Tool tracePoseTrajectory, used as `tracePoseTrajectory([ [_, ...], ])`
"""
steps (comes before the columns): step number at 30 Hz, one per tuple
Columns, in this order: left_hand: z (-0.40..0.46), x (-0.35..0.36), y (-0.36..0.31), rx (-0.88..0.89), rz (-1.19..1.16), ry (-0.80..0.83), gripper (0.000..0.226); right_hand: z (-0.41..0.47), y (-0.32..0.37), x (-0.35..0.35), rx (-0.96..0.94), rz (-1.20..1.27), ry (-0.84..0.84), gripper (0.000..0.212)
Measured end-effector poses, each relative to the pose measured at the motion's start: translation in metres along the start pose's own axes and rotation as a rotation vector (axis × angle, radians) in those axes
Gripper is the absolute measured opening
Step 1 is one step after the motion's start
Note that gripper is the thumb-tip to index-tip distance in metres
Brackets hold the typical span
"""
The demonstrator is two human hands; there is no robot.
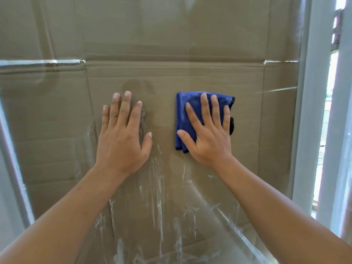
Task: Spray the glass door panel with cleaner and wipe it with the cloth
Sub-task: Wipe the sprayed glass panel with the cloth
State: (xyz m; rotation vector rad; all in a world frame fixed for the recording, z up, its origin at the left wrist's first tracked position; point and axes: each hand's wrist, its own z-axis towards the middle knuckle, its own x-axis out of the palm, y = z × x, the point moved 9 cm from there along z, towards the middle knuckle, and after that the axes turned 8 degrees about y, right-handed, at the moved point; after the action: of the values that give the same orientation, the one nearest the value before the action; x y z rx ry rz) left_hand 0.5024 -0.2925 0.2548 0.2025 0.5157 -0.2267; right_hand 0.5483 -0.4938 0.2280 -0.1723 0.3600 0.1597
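The glass door panel (171, 44) fills the view, with brown cardboard showing behind it. White streaks of cleaner (156, 197) run down its lower middle. A folded blue cloth (182, 115) lies flat against the glass right of centre. My right hand (207, 130) presses on the cloth with straight, spread fingers. My left hand (123, 134) rests flat on the bare glass to the left, fingers spread, holding nothing. No spray bottle is in view.
A pale door frame (308, 111) runs down the right side, with a bright gap to the outside beyond it. Another frame edge (13, 159) slants down the left. Clear tape strips cross the cardboard seams behind the glass.
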Motion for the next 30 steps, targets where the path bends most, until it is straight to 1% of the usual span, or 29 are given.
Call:
tracePoseTrajectory([
  [1, 0.0, 0.0, 0.0, 0.003, -0.003, 0.002, 0.077, -0.008, -0.007, 0.002, 0.015, -0.008, -0.008, 0.07],
  [2, 0.001, 0.001, 0.0, 0.005, -0.005, 0.008, 0.077, -0.011, -0.017, 0.002, 0.075, 0.009, -0.016, 0.071],
  [5, 0.0, 0.002, 0.001, 0.001, -0.005, 0.027, 0.079, 0.002, -0.047, -0.002, 0.41, 0.174, -0.008, 0.073],
  [6, 0.001, 0.002, 0.001, -0.001, -0.007, 0.026, 0.079, 0.008, -0.048, -0.002, 0.484, 0.206, 0.001, 0.073],
  [7, 0.001, 0.002, 0.001, -0.004, -0.011, 0.021, 0.079, 0.014, -0.042, -0.003, 0.499, 0.202, 0.001, 0.073],
  [8, 0.001, 0.002, 0.0, -0.005, -0.019, 0.012, 0.079, 0.016, -0.033, -0.005, 0.457, 0.174, -0.01, 0.073],
  [9, 0.001, 0.001, 0.0, -0.007, -0.027, 0.002, 0.078, 0.016, -0.022, -0.007, 0.372, 0.138, -0.026, 0.073],
  [12, 0.001, -0.001, -0.001, -0.01, -0.043, -0.015, 0.076, -0.009, 0.005, 0.002, 0.032, 0.011, -0.034, 0.069],
  [13, 0.001, -0.001, -0.002, -0.008, -0.047, -0.009, 0.077, -0.021, 0.002, 0.007, -0.007, -0.01, -0.023, 0.069],
  [14, 0.001, -0.002, -0.001, -0.005, -0.049, -0.001, 0.078, -0.029, -0.007, 0.01, 0.026, -0.007, -0.019, 0.069],
  [15, 0.0, -0.002, -0.001, -0.001, -0.051, 0.007, 0.078, -0.034, -0.021, 0.011, 0.132, 0.022, -0.022, 0.07],
  [17, 0.0, -0.002, 0.0, 0.007, -0.052, 0.014, 0.079, -0.038, -0.05, 0.012, 0.452, 0.137, -0.011, 0.073],
  [18, 0.0, -0.002, 0.0, 0.009, -0.054, 0.016, 0.079, -0.037, -0.054, 0.014, 0.577, 0.187, 0.001, 0.074],
  [19, 0.0, -0.002, 0.0, 0.008, -0.06, 0.017, 0.079, -0.035, -0.049, 0.014, 0.63, 0.21, 0.012, 0.075],
  [20, 0.0, -0.002, 0.0, 0.009, -0.071, 0.014, 0.078, -0.03, -0.037, 0.012, 0.602, 0.205, 0.015, 0.074],
  [21, 0.0, -0.003, 0.0, 0.013, -0.085, 0.011, 0.077, -0.027, -0.021, 0.01, 0.509, 0.183, 0.007, 0.072],
  [24, -0.001, -0.005, 0.0, 0.028, -0.115, 0.0, 0.077, -0.04, 0.019, 0.014, 0.142, 0.073, -0.006, 0.067],
  [25, -0.003, -0.006, 0.002, 0.028, -0.119, -0.002, 0.077, -0.049, 0.02, 0.016, 0.08, 0.054, -0.012, 0.066],
  [26, -0.006, -0.007, 0.006, 0.022, -0.12, -0.006, 0.077, -0.055, 0.016, 0.018, 0.075, 0.039, -0.023, 0.066],
  [27, -0.01, -0.009, 0.011, 0.011, -0.117, -0.009, 0.076, -0.059, 0.007, 0.019, 0.128, 0.035, -0.037, 0.067],
  [30, -0.024, -0.014, 0.032, -0.047, -0.114, -0.024, 0.076, -0.051, -0.02, 0.018, 0.491, 0.154, -0.056, 0.07],
])
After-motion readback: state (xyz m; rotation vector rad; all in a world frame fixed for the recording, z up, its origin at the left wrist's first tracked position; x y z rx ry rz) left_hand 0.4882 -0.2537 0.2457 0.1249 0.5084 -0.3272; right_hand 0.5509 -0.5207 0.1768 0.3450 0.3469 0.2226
